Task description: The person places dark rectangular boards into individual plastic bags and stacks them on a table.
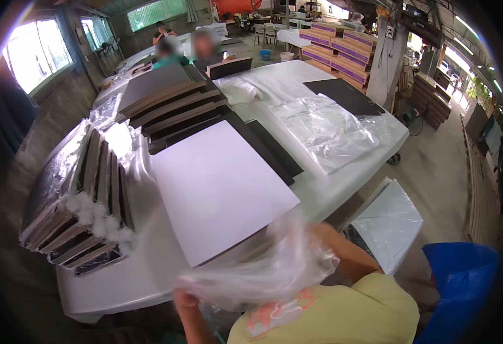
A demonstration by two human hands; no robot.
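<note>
"Clear plastic film (263, 266), isn't it, bunched in front of that yellow T-shirt (331, 315)?"

"Yes, thin and crumpled; whether it's a bag or a loose sheet, I can't tell. It's stretched between the person's two hands, at the near side of the white-covered surface (125, 289)."

"How are the fingers holding it?"

"The left hand (186, 298) has its fingers curled shut around the film's left end. The right hand (320, 234) is blurred and partly behind the film, so I can't tell how far open its fingers are, or whether they grip it."

"And just past the film?"

"A white rectangular panel (222, 189), lying flat. Dark panels (162, 103) are stacked beyond it, and plastic-wrapped panels (73, 189) are piled to its left."

"Over on the right?"

"A crumpled clear sheet (331, 129), spread on the surface."
</note>
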